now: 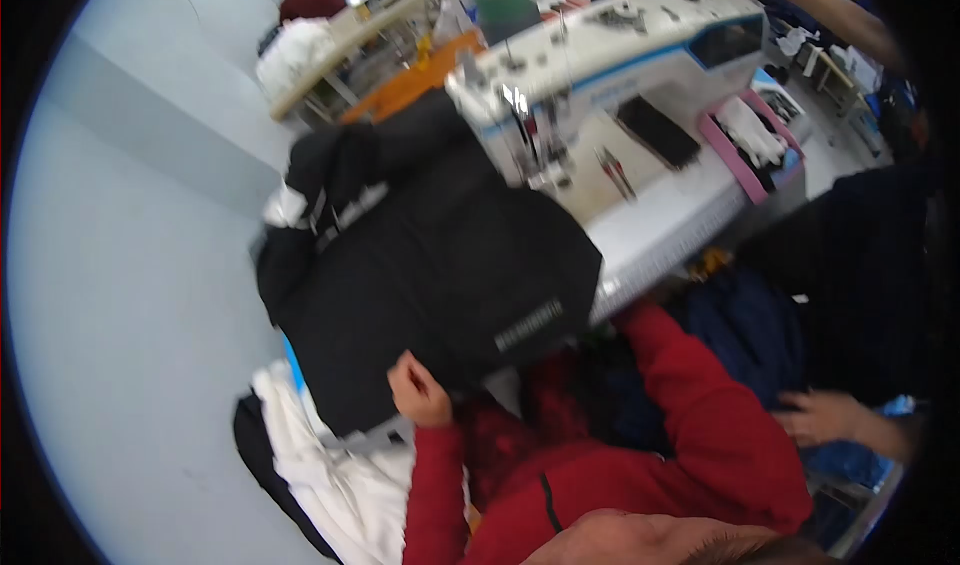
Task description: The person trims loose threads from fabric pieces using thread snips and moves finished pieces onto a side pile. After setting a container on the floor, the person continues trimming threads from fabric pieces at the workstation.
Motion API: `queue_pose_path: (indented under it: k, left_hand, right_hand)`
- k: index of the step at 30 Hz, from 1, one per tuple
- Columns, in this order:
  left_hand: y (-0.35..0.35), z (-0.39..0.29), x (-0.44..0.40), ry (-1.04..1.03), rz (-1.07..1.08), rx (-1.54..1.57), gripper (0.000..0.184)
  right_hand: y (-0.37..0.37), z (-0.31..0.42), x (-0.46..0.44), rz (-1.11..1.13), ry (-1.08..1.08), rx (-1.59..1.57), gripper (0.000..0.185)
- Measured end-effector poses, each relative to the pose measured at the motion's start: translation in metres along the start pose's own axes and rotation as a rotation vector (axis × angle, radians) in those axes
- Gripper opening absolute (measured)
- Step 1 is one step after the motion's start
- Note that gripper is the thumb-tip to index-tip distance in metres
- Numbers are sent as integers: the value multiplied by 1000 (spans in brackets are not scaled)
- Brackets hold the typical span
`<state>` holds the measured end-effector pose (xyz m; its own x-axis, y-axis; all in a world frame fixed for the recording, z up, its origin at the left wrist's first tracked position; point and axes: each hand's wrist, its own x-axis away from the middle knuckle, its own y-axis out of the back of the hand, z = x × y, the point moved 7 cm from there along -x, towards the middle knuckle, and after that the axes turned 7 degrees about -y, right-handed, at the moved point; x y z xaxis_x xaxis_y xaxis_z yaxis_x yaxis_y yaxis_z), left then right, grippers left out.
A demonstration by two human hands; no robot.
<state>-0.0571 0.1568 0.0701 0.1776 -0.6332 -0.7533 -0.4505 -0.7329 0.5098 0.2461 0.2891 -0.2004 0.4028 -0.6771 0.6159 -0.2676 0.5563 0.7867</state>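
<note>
My left hand (420, 392) is over the near edge of a black garment (430, 255), its fingers curled closed. The picture is blurred, and what lies in those fingers, if anything, I cannot make out. The garment, with a small pale strip of lettering, spreads over the left part of the table and under the head of a white sewing machine (610, 60). My right sleeve reaches to the table's front edge, where the right hand is hidden from view.
Tweezers or small snips (615, 172) and a black phone (670, 133) lie beside the machine, near a pink box (745, 170) of scraps. White fabric (320, 465) hangs at lower left. On the right, another person's hand (830, 420) is close to dark blue cloth (745, 325).
</note>
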Motion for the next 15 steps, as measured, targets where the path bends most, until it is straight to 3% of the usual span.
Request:
queue_pose_path:
  k: [3,5,9,15]
  left_hand:
    - [15,8,11,-67,-165,108,12]
    - [30,2,23,32,-230,214,13]
    - [81,-23,62,58,-325,375,15]
    - [158,-36,113,129,-284,375,14]
  right_hand:
    - [-19,31,18,-63,-83,-52,27]
    - [-22,27,48,-121,-124,-103,26]
    - [20,35,113,-237,-108,-228,22]
    - [107,90,189,-323,168,-314,16]
